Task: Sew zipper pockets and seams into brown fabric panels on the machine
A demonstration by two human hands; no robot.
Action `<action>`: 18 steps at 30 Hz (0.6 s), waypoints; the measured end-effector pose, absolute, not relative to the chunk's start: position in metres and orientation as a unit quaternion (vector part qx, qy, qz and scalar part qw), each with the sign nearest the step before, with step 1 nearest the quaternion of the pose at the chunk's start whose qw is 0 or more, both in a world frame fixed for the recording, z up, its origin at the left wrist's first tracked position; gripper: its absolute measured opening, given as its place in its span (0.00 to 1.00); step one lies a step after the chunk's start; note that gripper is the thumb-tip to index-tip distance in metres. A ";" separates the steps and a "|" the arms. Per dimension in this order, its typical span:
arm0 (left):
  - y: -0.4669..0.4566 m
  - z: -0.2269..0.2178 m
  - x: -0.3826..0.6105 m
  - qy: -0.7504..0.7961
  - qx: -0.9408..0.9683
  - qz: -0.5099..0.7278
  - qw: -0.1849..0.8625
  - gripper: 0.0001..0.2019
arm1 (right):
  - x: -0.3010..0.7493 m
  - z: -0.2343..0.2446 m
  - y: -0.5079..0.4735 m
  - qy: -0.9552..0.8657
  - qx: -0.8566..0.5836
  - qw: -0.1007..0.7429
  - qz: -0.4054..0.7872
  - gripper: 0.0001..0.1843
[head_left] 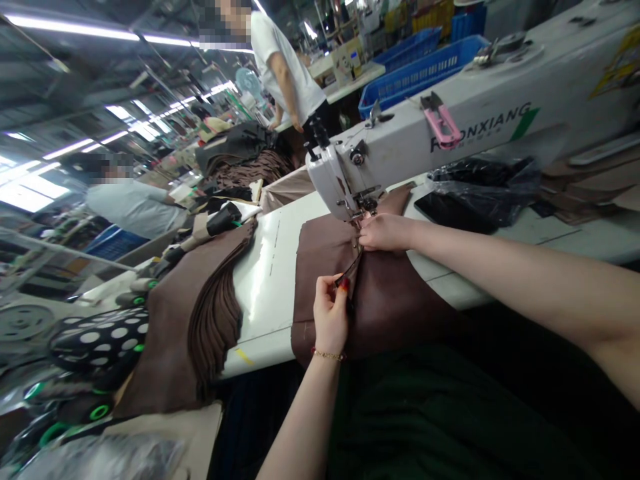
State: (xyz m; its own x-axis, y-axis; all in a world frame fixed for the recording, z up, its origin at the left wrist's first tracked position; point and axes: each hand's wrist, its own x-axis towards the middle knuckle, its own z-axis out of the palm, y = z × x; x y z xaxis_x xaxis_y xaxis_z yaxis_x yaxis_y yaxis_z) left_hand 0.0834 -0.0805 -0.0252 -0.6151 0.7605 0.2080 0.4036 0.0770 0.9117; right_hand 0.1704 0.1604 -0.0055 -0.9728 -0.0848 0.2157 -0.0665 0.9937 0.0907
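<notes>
A brown leather-like sheet [390, 287] lies on the sewing machine bed, partly beneath the presser foot of the white sewing machine [337, 177]. My left hand [331, 319] is closed in a pinch on a thin dark strip [353, 264], which runs along a seam in the sheet toward the needle. Close beside the presser foot, my right hand [384, 233] has its fingers curled down on the sheet at that seam. Its fingertips are partly hidden, and the needle point is too small to make out.
Left of the machine lies a stack of brown sheets [215, 320]. Pink thread snips [443, 123] rest against the machine arm. Behind it is a blue basket [415, 73]. A plastic bag [483, 187] sits at right. Two people in light shirts are farther back.
</notes>
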 end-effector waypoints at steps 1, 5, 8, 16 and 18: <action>-0.080 -0.025 0.083 0.715 0.407 0.544 0.165 0.09 | 0.172 -0.006 0.159 -0.992 0.027 0.116 -0.041 0.13; -0.079 -0.025 0.084 0.713 0.408 0.546 0.165 0.09 | 0.183 -0.012 0.148 -0.990 -0.009 0.139 -0.020 0.17; -0.078 -0.024 0.085 0.712 0.410 0.546 0.166 0.09 | 0.197 -0.017 0.143 -0.987 -0.021 0.162 0.008 0.23; -0.078 -0.026 0.084 0.705 0.416 0.549 0.170 0.09 | 0.199 -0.011 0.156 -0.986 -0.019 0.156 0.045 0.18; -0.078 -0.026 0.084 0.704 0.418 0.548 0.169 0.09 | 0.192 -0.010 0.159 -0.990 -0.010 0.140 0.027 0.13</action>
State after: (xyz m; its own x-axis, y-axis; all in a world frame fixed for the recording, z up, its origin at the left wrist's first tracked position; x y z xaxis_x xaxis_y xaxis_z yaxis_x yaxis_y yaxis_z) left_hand 0.0841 -0.0784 -0.0262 -0.5926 0.7747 0.2203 0.4035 0.0489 0.9137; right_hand 0.1923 0.1591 -0.0097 -0.9606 0.0273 0.2767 0.0124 0.9984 -0.0555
